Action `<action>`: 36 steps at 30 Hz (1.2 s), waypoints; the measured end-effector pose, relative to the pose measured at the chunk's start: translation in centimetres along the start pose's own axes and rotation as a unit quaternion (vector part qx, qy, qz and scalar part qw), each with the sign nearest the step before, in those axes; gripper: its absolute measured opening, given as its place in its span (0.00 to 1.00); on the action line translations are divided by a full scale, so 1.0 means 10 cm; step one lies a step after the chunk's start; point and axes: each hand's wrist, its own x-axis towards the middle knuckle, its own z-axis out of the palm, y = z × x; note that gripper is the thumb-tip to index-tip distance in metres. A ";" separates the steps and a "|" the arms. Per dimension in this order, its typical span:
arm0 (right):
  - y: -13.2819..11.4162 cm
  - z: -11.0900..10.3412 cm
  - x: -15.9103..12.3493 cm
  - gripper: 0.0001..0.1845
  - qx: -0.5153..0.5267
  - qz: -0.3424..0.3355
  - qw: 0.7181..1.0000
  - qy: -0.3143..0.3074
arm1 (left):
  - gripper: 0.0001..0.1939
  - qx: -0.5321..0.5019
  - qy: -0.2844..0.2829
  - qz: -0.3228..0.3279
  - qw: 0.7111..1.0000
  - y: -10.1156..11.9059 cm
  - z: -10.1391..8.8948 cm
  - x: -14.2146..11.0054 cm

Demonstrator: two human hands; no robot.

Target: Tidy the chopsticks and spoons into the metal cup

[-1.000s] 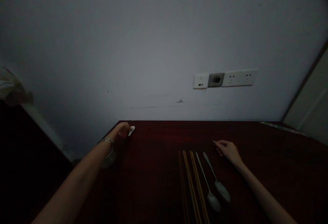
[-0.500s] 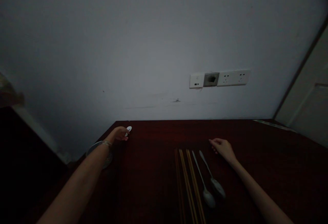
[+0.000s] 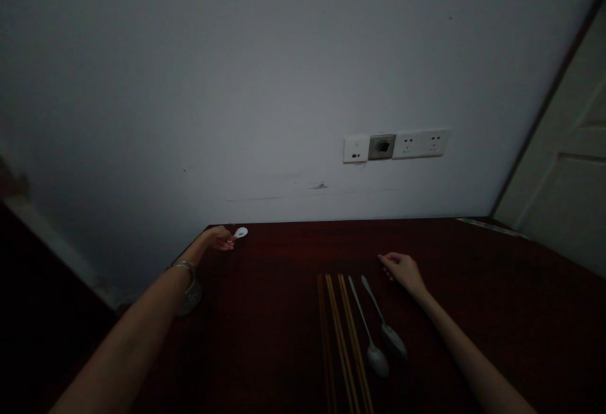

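At the table's far left, my left hand (image 3: pixel 220 238) is closed on the handle of a small white spoon (image 3: pixel 241 232), whose bowl points right. Under the left wrist, partly hidden by my forearm, is a clear glass container (image 3: pixel 190 299). My right hand (image 3: pixel 400 269) rests on the table with loosely curled fingers and nothing visible in them. Nearest to it lie two metal spoons, one (image 3: pixel 394 341) beside the other (image 3: pixel 377 360), bowls toward me. Left of them are light wooden chopsticks (image 3: pixel 348 332) and a darker reddish pair (image 3: pixel 326 338), side by side.
The dark red table (image 3: pixel 265 288) meets a grey wall (image 3: pixel 284 86) at its back edge. Sockets and switches (image 3: pixel 421 144) sit on the wall. A pale door (image 3: pixel 568 180) stands at the right. A flat strip (image 3: pixel 492 228) lies near the back right corner.
The white spoon in my left hand now shows its bowl more fully, lying flatter and slightly further right. The view has shifted a little; my right hand stays by the metal spoons.
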 end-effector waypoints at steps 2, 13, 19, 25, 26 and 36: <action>0.00 0.00 0.00 0.17 0.007 0.001 1.000 0.001 | 0.07 0.012 -0.009 0.034 0.999 0.15 -0.02 -0.02; -0.32 -0.03 0.00 0.17 0.128 0.021 0.992 -0.013 | 0.09 0.111 -0.135 0.337 0.925 1.21 0.59 -0.65; -0.94 -0.12 -0.18 0.18 0.112 -0.110 0.988 -0.001 | 0.09 0.107 -0.227 0.429 0.868 1.52 1.17 -1.10; -1.40 -0.15 -0.45 0.16 0.087 -0.180 0.973 -0.111 | 0.13 0.058 -0.284 0.462 0.838 1.63 1.68 -1.42; -1.43 -0.15 -0.48 0.16 0.086 -0.170 0.972 -0.136 | 0.13 0.044 -0.288 0.467 0.835 1.63 1.75 -1.46; -1.34 -0.07 -0.45 0.18 0.124 -0.050 0.975 -0.177 | 0.15 -0.104 -0.285 0.455 0.837 1.55 2.21 -1.41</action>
